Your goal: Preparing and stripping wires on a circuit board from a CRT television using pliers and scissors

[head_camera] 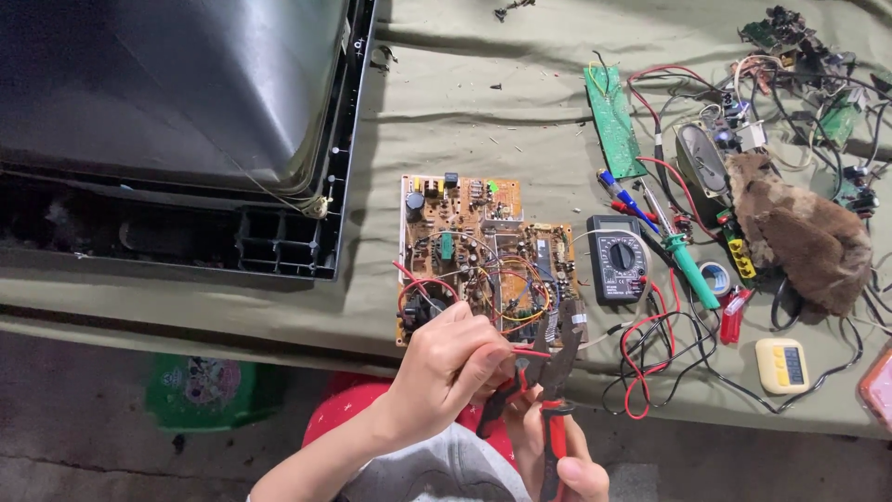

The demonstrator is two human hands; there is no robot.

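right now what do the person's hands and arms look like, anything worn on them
Both hands are bare: no gloves, rings or watch show on the left hand or the right hand. The left forearm is uncovered, with no sleeve in view. The right arm is out of frame.

Beside my work, a black multimeter [618, 258] lies on the cloth-covered tabletop [465, 121]. A green-handled soldering iron [686, 260] rests right of it, a narrow green board [613, 121] lies beyond, and a dismantled television [177, 121] sits left.
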